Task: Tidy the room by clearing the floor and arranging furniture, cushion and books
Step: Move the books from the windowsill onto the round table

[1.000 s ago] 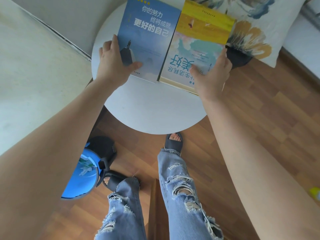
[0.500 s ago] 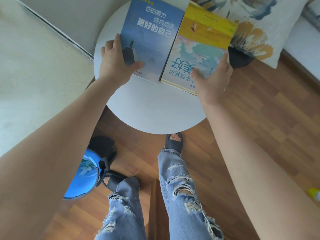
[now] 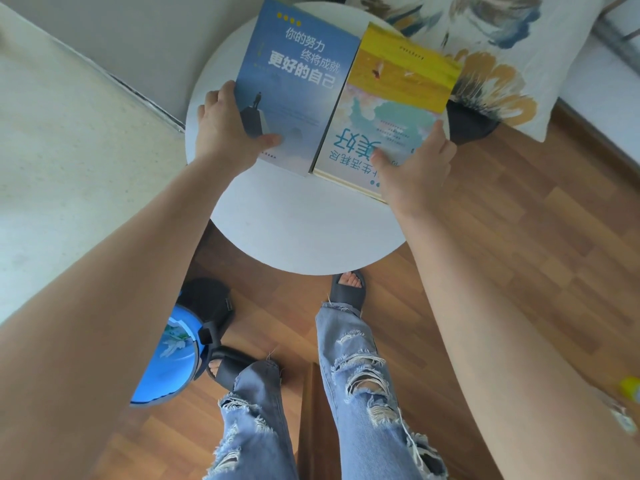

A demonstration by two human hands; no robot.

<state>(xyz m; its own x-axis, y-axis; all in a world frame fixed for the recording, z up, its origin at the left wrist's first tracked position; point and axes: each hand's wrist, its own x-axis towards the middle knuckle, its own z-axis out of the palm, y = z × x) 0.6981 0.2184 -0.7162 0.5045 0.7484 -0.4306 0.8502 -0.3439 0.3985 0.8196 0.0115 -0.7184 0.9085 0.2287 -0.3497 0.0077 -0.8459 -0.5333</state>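
White round table beside the cushion carries the blue book and yellow book edge to edge, barely shifted since a second ago, left hand gripping the blue one's outer edge, right hand the yellow one's, so their arranging looks nearly settled.

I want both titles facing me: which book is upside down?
The yellow-and-pastel book held by the right hand; its large characters are inverted, while the blue book held by the left hand reads upright.
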